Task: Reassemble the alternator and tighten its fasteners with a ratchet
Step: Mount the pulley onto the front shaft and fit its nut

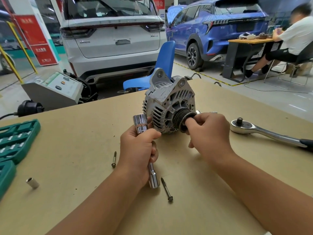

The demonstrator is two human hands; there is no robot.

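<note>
The grey alternator (166,102) lies on the tan table (67,141), its black grooved pulley (182,118) facing me. My right hand (208,133) has its fingertips at the pulley's front and pinches something dark there. My left hand (138,150) grips a chrome socket on an extension bar (140,123), held upright just left of the alternator; the bar's lower end (153,180) sticks out below my palm. The chrome ratchet (257,131) lies on the table to the right, untouched.
Two long bolts (114,159) (166,189) lie near my left wrist. A small loose socket (32,183) sits at the left, beside a green socket case (17,139). Beyond the table are a blue chair (162,61), parked cars and a seated person (291,41).
</note>
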